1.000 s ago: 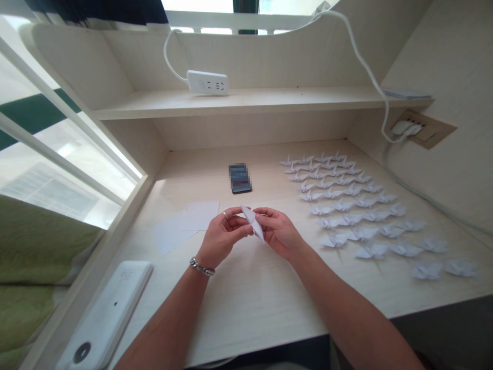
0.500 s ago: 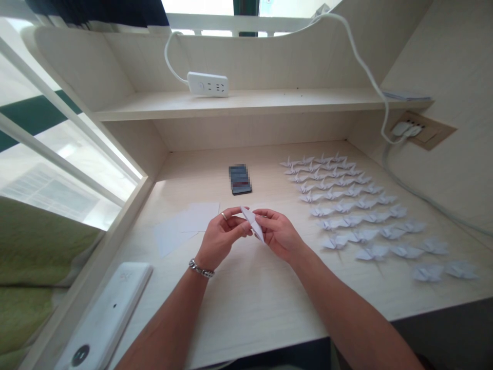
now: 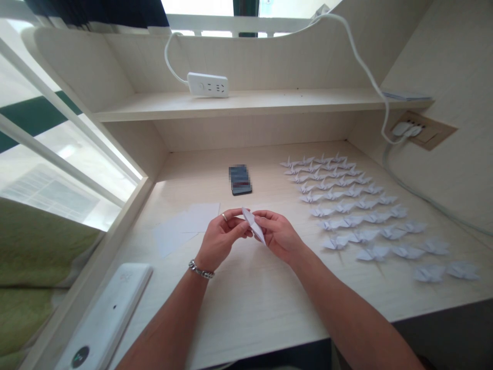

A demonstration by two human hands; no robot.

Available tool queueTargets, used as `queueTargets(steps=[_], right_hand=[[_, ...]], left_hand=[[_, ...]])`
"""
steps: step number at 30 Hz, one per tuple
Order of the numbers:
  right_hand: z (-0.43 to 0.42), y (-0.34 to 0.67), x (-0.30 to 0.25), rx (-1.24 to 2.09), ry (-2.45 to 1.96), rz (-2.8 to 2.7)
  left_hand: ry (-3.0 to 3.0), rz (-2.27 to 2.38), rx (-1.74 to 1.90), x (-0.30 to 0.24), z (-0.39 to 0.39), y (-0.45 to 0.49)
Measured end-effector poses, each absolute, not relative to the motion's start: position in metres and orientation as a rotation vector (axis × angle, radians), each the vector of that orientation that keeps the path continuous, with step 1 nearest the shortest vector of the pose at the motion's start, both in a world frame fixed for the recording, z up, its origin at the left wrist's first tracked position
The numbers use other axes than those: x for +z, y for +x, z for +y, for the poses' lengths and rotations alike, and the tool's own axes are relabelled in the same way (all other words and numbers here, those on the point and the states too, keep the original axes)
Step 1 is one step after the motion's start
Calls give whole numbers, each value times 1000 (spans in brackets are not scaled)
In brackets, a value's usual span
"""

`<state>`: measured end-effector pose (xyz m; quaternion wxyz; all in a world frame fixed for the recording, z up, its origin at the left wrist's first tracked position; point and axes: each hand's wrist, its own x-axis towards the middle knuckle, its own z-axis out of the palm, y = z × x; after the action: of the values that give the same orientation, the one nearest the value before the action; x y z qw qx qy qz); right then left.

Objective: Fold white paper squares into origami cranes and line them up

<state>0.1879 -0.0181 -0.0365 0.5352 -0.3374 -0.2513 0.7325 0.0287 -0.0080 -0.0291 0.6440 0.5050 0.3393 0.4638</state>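
Note:
A folded piece of white paper [image 3: 254, 225], long and pointed, is held just above the desk [image 3: 246, 298] between both hands. My left hand [image 3: 221, 237], with a ring and a bracelet, pinches its left side. My right hand [image 3: 279, 235] pinches its right side, fingers curled over it. Flat white paper sheets [image 3: 185, 226] lie on the desk just left of my left hand. Several finished white paper cranes [image 3: 362, 216] stand in rows to the right.
A dark phone [image 3: 240, 179] lies behind the hands. A white device [image 3: 108, 318] sits at the front left edge. On the shelf [image 3: 269, 100] rests a power strip [image 3: 208, 84]; its cable [image 3: 365, 67] runs to a wall socket [image 3: 414, 128] on the right.

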Motion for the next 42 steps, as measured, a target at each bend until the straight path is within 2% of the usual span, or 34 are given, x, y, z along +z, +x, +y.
queueTargets(steps=[7,20,31,37,42], right_hand=[[-18,188,-39,1718,-837,-619],[-15,185,-54,1359,-1100,-1005],[-16,186,-45,1526,-1084,-814],[-17,186,-45,1407,-1099,-1001],[-21,186,-37,1640,-973,-849]], left_hand=[[1162,807,1040,-23,-10,29],[1478,1104,1010,-23,-10,31],[1298,1028,999,-23,-8,29],[1229,1033,1043,-25,-5,27],[1226,1013,1087,-26,-5,27]])
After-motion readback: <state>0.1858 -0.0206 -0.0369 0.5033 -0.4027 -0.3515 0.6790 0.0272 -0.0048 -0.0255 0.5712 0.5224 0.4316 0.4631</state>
